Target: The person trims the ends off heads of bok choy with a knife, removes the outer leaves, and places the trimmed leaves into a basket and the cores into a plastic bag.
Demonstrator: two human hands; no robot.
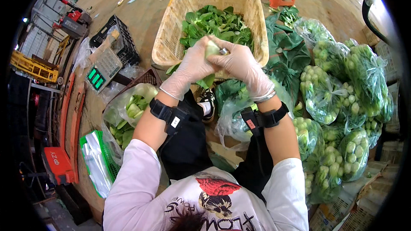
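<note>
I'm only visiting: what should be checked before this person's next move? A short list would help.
1. Thin translucent gloves: ok; on left hand and right hand.
2. Pale green vegetable held: ok, between both hands.
3. Small silvery metal piece at the right hand: cannot tell whether it's sharp.
4. Room in the yellowish rectangular plastic basket: ok; walls rise above the green leaves.
5. Clear floor around the black-and-white shoe: not ok; a clear plastic bag lies close beside it.
</note>
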